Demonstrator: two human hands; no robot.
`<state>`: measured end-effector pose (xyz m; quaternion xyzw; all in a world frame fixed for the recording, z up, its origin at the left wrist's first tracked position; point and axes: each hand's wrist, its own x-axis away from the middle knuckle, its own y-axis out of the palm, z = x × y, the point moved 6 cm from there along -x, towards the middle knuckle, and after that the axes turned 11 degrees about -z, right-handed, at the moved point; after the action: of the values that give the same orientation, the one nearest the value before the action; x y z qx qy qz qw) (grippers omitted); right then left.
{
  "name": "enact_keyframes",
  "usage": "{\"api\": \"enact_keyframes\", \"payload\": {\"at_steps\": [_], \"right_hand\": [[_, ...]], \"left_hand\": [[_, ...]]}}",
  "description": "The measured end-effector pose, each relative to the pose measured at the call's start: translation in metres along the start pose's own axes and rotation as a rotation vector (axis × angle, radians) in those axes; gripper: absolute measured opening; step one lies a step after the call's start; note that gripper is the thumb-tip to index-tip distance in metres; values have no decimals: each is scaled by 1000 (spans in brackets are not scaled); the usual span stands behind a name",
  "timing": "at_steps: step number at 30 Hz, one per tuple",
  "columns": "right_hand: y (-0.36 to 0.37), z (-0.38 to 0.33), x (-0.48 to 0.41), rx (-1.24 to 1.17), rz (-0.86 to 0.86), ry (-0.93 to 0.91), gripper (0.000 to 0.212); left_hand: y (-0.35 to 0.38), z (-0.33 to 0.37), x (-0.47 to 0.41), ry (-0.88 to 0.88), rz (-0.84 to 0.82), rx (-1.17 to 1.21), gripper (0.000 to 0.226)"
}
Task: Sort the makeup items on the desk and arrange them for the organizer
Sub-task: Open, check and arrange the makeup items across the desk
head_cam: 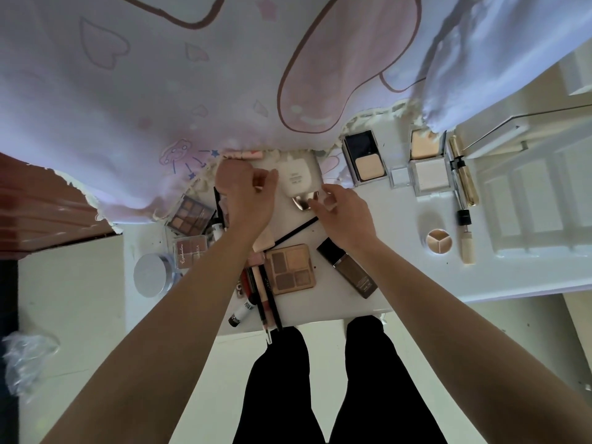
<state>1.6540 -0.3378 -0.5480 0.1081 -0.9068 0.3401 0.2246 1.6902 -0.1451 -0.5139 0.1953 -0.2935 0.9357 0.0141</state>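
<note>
Unsorted palettes (189, 216), surface left. Your left grip (246, 190): curled, contents cannot tell. White bottle (298, 177): centre-back. Your right grip (346, 216): loosely spread, touching its gold cap. Sorting underway; next probably needs a firm hold, rightward to the compacts (365, 161).

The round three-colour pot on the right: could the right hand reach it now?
Probably yes. The right hand is by the white bottle, and only bare desk lies between it and the pot.
</note>
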Motion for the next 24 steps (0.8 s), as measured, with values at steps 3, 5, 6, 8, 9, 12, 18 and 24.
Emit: {"api": "enact_keyframes", "payload": {"at_steps": [3,5,6,8,9,12,18,24], "right_hand": [[-8,-4,18,34,61,-35,42],[-2,-10,27,33,41,-63,33],[3,-16,29,28,13,-79,30],[18,-28,31,36,-60,-113,28],[25,-36,31,49,-99,-132,29],[48,-57,32,127,-202,-159,42],[77,-71,30,279,-295,-57,81],[45,-57,32,-160,-204,86,58]], "left_hand": [[-31,-17,29,36,115,-142,26],[-45,-37,45,88,159,-319,30],[-50,-49,53,104,167,-370,30],[-58,-71,67,84,172,-425,34],[-60,-81,73,82,172,-465,37],[-63,-95,80,105,160,-545,36],[-64,-97,69,20,175,-513,33],[-68,-98,62,-77,153,-425,36]]}}
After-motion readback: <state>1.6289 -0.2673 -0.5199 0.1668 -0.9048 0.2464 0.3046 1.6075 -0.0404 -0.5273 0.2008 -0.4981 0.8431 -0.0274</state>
